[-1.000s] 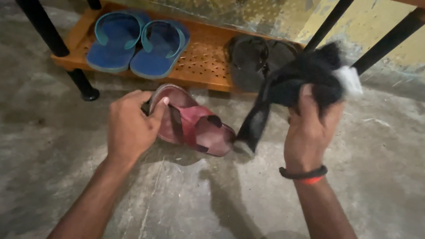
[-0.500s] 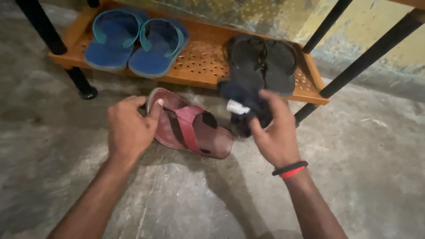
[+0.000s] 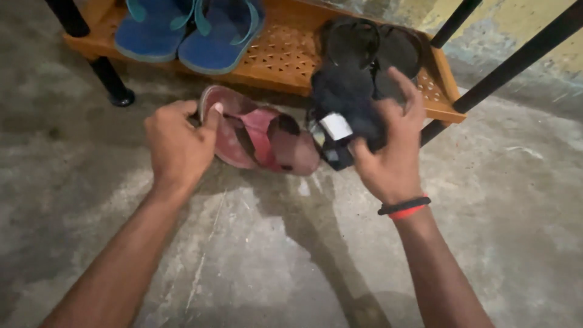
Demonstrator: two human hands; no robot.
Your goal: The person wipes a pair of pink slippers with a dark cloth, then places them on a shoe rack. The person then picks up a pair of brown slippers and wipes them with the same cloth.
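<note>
My left hand [image 3: 177,143] grips the heel end of a maroon sandal [image 3: 261,136] that is tilted up off the concrete floor. My right hand [image 3: 392,149], with a black and a red band on the wrist, holds a bunched black cloth [image 3: 346,109] with a white tag, pressed against the toe end of the sandal. The cloth sits just in front of the orange shoe rack.
A low orange perforated shoe rack [image 3: 276,54] on black legs [image 3: 112,85] stands along the wall. A pair of blue flip-flops [image 3: 191,27] lies on its left half and a pair of black sandals [image 3: 373,45] on its right. The floor is rough grey concrete.
My right hand has brought the black cloth down from the upper right to the sandal's toe end. My left hand has kept its hold on the sandal. The camera has moved closer.
</note>
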